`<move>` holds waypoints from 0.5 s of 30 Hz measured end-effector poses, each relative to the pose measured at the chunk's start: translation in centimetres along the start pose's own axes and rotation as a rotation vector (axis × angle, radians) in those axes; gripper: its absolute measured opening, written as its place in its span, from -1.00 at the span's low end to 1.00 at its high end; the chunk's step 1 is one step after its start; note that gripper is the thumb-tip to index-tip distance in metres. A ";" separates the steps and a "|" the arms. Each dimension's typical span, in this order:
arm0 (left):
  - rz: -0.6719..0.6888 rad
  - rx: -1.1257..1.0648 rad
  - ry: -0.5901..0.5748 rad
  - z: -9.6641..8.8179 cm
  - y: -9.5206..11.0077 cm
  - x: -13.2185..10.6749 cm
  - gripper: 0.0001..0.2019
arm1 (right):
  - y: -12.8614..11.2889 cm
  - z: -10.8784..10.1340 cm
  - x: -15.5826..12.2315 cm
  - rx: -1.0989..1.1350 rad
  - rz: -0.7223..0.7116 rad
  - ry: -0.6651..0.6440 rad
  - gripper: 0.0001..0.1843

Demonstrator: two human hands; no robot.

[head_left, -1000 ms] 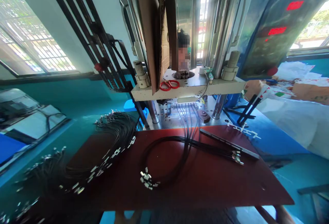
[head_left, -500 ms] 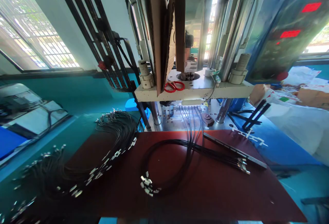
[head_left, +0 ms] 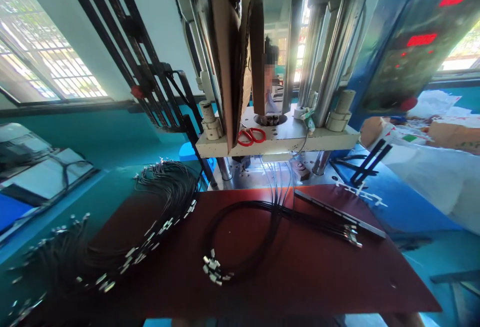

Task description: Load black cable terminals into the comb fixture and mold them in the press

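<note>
Red-brown tabletop (head_left: 318, 277) is seen nearest, at six o'clock. Whether the two hands are clenched or let go cannot be told, as both are out of view. On the tabletop, a loop of black cables (head_left: 276, 210) is laid at six o'clock, with shiny metal tips (head_left: 212, 263) seen near seven and at four. Just beside the tips at four, a long bar (head_left: 339, 213) is set down. More cables are heaped at eight (head_left: 176, 187). Farther off, some loop strands are stretched toward the big press (head_left: 345, 42) at twelve. Red-handled scissors (head_left: 257, 135) are seen by its pale plate (head_left: 330, 143), near the clock's middle. At two, a panel (head_left: 412, 74) is lit with red marks; at ten, a barred window (head_left: 37, 42) is seen.
</note>
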State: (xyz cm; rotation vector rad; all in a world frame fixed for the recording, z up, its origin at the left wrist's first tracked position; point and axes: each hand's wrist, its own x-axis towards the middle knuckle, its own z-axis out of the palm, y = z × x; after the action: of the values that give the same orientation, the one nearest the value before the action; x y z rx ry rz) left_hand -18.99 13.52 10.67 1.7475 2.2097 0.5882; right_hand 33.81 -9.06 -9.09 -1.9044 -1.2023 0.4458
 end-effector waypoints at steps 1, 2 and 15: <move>-0.005 -0.004 0.007 0.0 0.2 -0.1 -0.08 | 0.2 0.0 0.1 0.002 0.003 0.003 -0.65; -0.006 -0.008 0.014 -0.1 0.3 -0.2 -0.09 | 0.4 -0.1 0.3 0.005 0.008 0.004 -0.67; 0.097 -0.168 0.029 -0.1 0.2 -0.9 -0.41 | 1.3 -0.5 1.3 0.030 0.025 -0.020 -0.79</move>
State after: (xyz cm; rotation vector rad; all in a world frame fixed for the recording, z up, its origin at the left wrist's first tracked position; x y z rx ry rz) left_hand -18.61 12.69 10.77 1.7765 2.0375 0.8004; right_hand 35.51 -8.48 -9.63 -1.8959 -1.1795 0.4952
